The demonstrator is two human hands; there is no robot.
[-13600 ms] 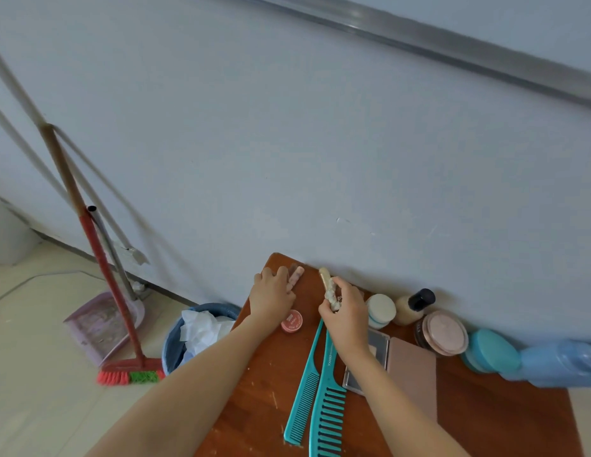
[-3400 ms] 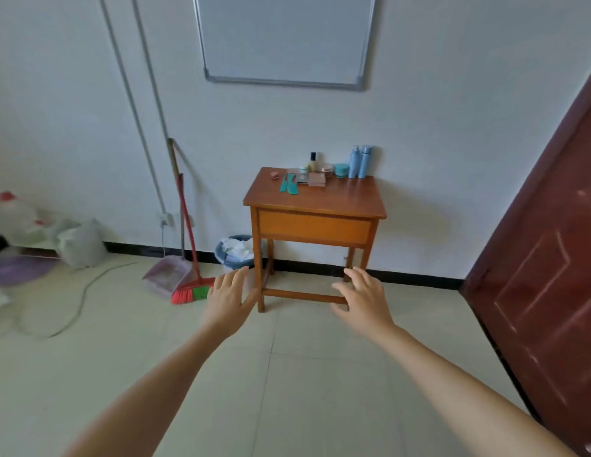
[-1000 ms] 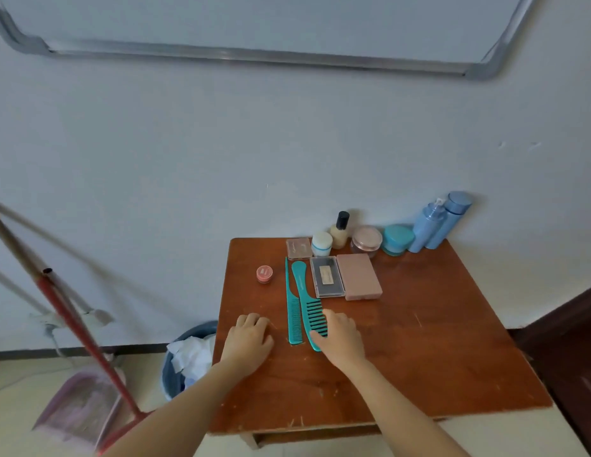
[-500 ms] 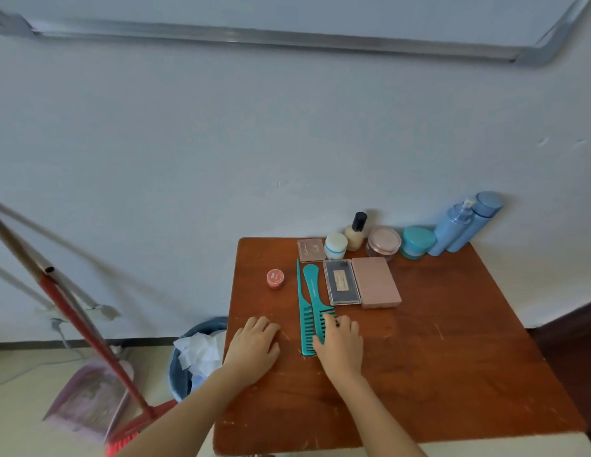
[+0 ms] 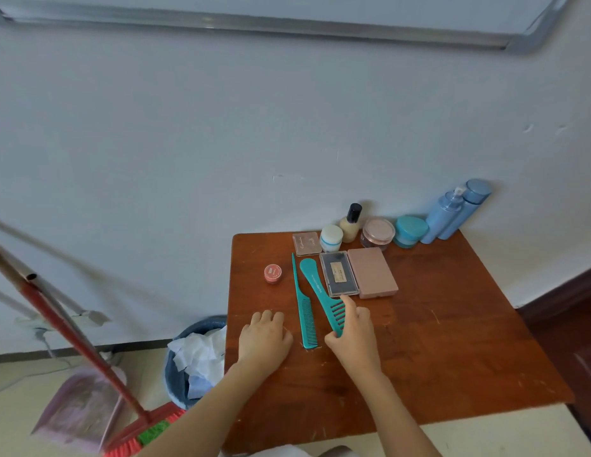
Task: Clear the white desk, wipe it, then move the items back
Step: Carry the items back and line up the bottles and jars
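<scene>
A brown wooden table stands against the wall. My right hand grips the toothed end of a teal wide-tooth comb, which lies at an angle with its handle pointing away. A teal tail comb lies just left of it. My left hand rests palm down on the table, holding nothing. A grey palette and a pink case lie beyond my right hand. A small red tin sits to the left.
Along the wall stand a small pink palette, a white jar, a black-capped bottle, a brown jar, a teal jar and two blue bottles. A bin, broom and dustpan stand left.
My right hand has closed on the wide-tooth comb and swung its toothed end to the right, away from the tail comb. My left hand has stayed on the table.
</scene>
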